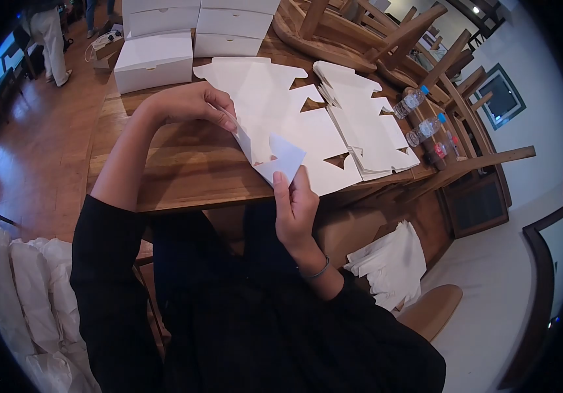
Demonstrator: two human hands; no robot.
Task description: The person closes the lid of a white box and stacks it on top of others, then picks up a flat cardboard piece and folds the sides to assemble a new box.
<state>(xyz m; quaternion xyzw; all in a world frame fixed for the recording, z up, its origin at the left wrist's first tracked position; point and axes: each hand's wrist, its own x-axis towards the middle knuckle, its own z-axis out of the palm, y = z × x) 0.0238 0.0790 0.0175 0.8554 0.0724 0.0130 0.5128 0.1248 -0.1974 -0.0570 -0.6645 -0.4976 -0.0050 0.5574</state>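
A flat white cardboard box blank (262, 92) with notched edges lies on the wooden table in front of me. Its near left edge is bent upward, and a folded corner flap (288, 158) stands up there. My left hand (206, 108) pinches the raised side panel from above, thumb on the card. At the table's front edge, my right hand (296, 206) grips the corner flap, thumb on top and fingers behind it. Part of the fold between the hands is hidden from view.
A stack of flat blanks (360, 124) lies to the right, near plastic bottles (425, 129). White boxes (154, 62) are piled at the back left. Upturned wooden chairs (340, 39) rest behind. More white sheets (396, 262) sit on a seat at right; white wrapped bundles (33, 288) are at left.
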